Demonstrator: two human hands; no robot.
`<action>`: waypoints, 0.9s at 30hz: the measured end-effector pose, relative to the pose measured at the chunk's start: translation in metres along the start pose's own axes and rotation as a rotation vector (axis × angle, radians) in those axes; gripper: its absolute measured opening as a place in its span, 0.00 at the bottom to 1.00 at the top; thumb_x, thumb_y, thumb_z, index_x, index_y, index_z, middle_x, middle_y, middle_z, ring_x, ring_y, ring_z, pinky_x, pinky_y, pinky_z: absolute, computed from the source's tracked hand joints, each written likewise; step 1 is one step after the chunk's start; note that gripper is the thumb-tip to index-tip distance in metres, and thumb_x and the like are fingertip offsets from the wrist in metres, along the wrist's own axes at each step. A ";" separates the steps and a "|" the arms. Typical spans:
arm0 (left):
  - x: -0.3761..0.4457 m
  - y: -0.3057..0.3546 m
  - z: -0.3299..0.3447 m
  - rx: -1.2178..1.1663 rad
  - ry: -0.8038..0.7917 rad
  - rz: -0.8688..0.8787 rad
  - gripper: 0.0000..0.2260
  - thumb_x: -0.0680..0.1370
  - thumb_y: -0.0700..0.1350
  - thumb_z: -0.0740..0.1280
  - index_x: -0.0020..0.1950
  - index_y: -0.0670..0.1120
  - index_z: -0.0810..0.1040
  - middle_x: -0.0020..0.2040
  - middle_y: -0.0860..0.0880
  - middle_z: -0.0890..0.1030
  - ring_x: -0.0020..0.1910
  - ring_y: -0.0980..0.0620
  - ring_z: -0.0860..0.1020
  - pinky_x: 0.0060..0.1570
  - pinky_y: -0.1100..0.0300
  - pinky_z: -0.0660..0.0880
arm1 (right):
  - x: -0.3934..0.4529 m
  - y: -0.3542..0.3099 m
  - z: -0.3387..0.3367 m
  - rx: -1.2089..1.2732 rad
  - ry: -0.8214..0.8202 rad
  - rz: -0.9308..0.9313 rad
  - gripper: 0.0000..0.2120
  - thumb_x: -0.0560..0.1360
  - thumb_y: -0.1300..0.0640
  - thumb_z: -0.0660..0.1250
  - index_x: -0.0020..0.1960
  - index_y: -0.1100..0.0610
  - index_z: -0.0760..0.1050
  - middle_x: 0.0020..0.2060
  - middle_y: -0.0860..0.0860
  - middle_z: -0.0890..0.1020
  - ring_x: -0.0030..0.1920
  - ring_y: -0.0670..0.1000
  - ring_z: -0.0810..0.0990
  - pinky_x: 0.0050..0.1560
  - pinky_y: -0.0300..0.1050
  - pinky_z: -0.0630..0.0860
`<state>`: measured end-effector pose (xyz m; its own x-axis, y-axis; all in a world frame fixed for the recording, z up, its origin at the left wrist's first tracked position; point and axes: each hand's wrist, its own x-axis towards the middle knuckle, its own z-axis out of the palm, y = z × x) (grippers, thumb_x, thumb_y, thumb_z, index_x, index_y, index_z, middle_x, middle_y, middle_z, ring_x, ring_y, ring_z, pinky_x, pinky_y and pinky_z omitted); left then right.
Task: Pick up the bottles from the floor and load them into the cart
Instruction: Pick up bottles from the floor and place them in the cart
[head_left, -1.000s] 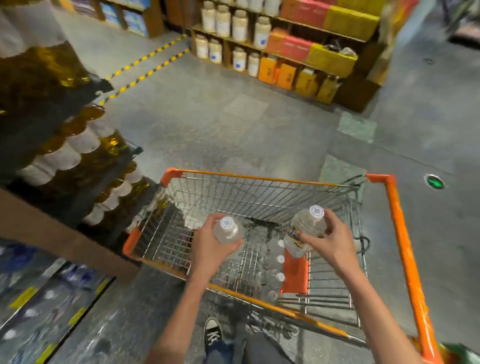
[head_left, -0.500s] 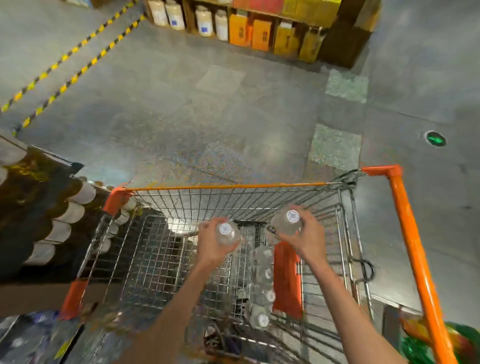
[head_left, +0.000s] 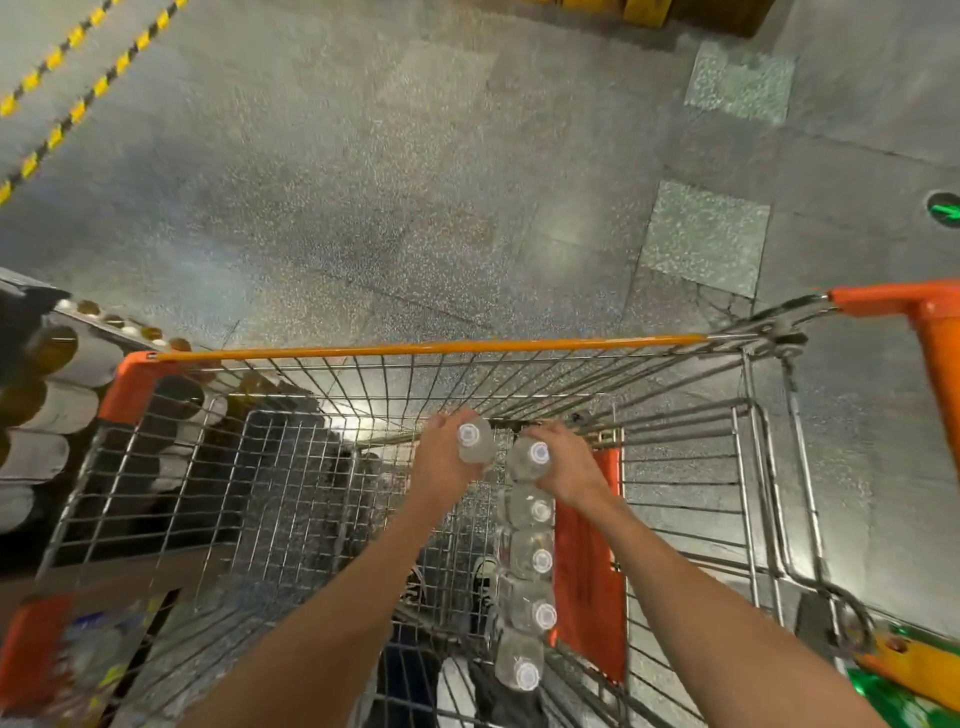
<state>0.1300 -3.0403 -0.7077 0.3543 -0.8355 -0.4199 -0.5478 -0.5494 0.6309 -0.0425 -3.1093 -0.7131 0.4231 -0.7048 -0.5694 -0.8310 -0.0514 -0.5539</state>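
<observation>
hands (head_left: 511, 460) grip two bottles (head_left: 475, 441); four stand in cart (head_left: 426, 347).

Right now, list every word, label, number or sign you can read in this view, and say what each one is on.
No words or numbers are legible.
Green floor marker: a pale arrow, no text.
Bottle caps in the cart: faint print, too small to read.
Packs at lower left: blurred.
Shelf bottles at left: labels unreadable.
</observation>
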 end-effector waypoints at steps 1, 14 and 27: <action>0.006 -0.002 0.005 0.026 -0.014 -0.006 0.33 0.67 0.39 0.79 0.70 0.51 0.73 0.63 0.48 0.74 0.56 0.54 0.73 0.53 0.70 0.69 | 0.004 0.003 0.004 -0.019 -0.032 0.014 0.33 0.68 0.59 0.79 0.71 0.50 0.73 0.66 0.52 0.73 0.66 0.55 0.73 0.72 0.52 0.68; 0.047 -0.011 0.057 0.094 -0.020 0.026 0.29 0.71 0.39 0.76 0.70 0.51 0.72 0.64 0.51 0.73 0.53 0.54 0.75 0.48 0.71 0.68 | 0.023 0.034 0.036 0.022 -0.055 0.096 0.26 0.74 0.73 0.66 0.66 0.51 0.68 0.63 0.52 0.77 0.58 0.53 0.79 0.55 0.46 0.81; 0.046 -0.034 0.064 0.034 -0.161 0.006 0.23 0.73 0.35 0.73 0.64 0.46 0.71 0.54 0.49 0.79 0.49 0.51 0.78 0.41 0.69 0.74 | 0.013 0.033 0.044 0.099 0.132 0.083 0.17 0.77 0.67 0.68 0.65 0.57 0.74 0.59 0.53 0.80 0.51 0.48 0.80 0.44 0.30 0.78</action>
<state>0.1166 -3.0600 -0.7899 0.2265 -0.8251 -0.5175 -0.5760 -0.5420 0.6120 -0.0484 -3.0886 -0.7655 0.2982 -0.7909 -0.5344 -0.8188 0.0759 -0.5691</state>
